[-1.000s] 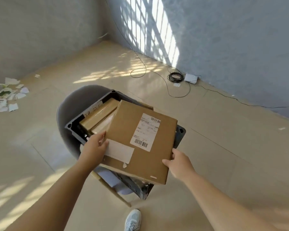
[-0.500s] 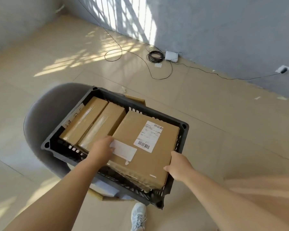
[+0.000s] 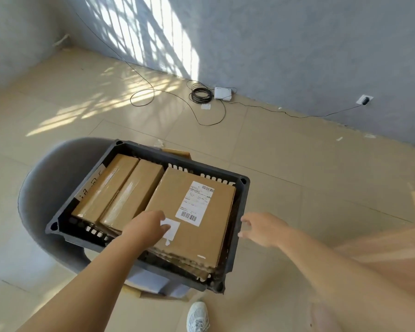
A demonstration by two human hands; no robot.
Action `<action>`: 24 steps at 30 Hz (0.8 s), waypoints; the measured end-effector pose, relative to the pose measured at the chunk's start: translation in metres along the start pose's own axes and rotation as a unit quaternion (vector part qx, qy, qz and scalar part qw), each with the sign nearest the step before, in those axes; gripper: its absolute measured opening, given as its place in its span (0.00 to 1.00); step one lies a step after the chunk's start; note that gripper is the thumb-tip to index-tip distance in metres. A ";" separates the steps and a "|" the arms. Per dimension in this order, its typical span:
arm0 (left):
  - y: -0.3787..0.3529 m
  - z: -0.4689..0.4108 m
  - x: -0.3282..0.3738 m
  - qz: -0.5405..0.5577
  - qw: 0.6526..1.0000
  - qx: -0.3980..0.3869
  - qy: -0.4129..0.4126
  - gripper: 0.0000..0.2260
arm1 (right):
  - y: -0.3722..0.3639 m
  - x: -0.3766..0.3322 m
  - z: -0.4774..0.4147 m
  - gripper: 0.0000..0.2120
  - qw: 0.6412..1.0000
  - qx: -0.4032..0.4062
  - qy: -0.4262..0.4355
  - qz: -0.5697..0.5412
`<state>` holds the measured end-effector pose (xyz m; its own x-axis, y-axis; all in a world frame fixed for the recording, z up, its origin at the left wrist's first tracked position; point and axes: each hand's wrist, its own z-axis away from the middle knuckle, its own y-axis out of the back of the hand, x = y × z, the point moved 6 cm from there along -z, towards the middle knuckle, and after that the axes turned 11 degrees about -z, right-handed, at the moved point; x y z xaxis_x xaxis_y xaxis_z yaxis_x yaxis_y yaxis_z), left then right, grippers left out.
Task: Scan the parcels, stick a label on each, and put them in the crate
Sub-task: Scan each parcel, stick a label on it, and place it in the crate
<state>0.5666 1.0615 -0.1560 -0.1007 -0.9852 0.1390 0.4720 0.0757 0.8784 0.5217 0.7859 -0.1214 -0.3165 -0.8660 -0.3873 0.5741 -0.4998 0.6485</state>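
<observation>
Cardboard parcel [image 3: 201, 238] in crate [image 3: 180, 161]: left hand [image 3: 145, 226] rests flat on it, right hand [image 3: 261, 230] loose, empty, beside.

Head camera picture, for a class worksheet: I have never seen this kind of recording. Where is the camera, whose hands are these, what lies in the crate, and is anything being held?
No machine here: one wide-angle camera worn on a person's head looks forward and down. The two grips are that person's bare hands. A black crate sits on a grey chair. Inside lie two narrow parcels and, right of them, a flat parcel bearing a printed barcode label. The left grip rests on the flat parcel, fingers touching a small white label. The right grip is open beside the crate's right rim, holding nothing. A coiled cable lies on the floor behind.
</observation>
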 end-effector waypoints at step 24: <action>-0.086 0.223 0.434 -0.062 0.954 -0.014 -0.292 0.17 | -0.014 0.419 0.371 0.22 0.942 0.209 -0.164 -0.204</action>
<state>0.2871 0.6621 -0.0696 -0.6251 -0.7316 0.2722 0.4460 -0.0485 0.8937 0.1007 0.4241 -0.0495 -0.7022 -0.5249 -0.4810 0.0285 -0.6958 0.7177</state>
